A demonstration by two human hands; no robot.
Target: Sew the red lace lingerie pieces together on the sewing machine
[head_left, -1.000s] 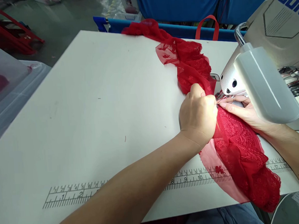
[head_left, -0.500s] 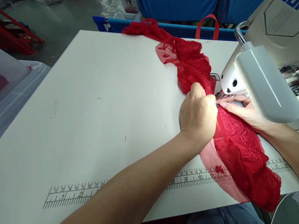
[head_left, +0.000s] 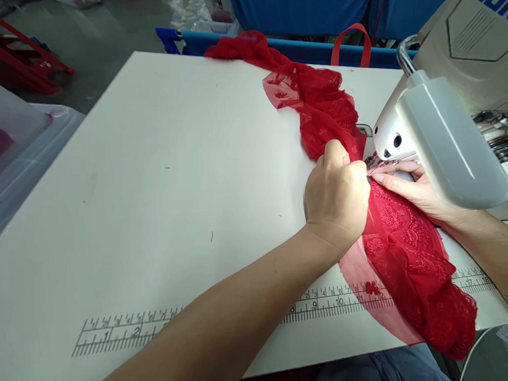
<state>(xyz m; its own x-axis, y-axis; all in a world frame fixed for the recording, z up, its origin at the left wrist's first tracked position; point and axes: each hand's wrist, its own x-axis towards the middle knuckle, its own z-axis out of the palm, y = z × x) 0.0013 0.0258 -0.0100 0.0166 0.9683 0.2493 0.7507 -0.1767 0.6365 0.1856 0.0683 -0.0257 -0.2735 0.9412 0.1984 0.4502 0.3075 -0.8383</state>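
Note:
Red lace fabric (head_left: 407,232) runs in a long gathered strip from the table's back edge, under the sewing machine (head_left: 466,54), to the front edge. My left hand (head_left: 338,193) is closed on the fabric just left of the needle area, knuckles up; its fingertips are hidden. On the other side, my right hand (head_left: 414,191) pinches the fabric's edge between thumb and fingers, close to the presser foot. Part of that hand lies behind the machine's grey lamp (head_left: 455,141). The two hands nearly meet at the needle, whose tip I cannot make out.
The white table (head_left: 181,137) has a printed ruler (head_left: 316,305) along its front and a few thread scraps. Clear plastic bins (head_left: 11,138) stand at the left, beside a red stool (head_left: 18,50). Blue cloth (head_left: 306,7) hangs behind; a bin (head_left: 492,359) sits below right.
The whole view has shifted very slightly. Both hands and the red lace fabric keep the same places relative to the machine.

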